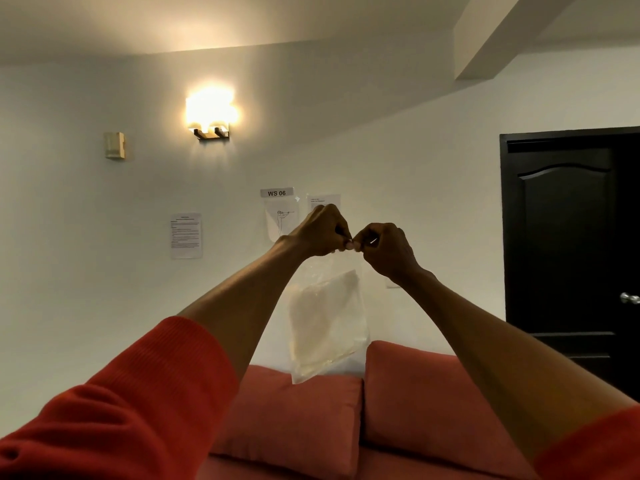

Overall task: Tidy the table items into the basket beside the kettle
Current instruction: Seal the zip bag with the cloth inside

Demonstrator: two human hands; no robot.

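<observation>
Both hands pinch the top edge of a clear bag [327,317]: the left hand [320,233] and right hand [388,247] are raised, fingers curled, fingertips nearly touching each other at the bag's mouth. The bag hangs straight down from the grip, with something white and folded inside it. Below the bag are two red cushions [346,417]. Behind the hands, papers [186,235] are stuck on the wall; a lit lamp [210,114] is up to the left, a dark door [568,237] to the right.
</observation>
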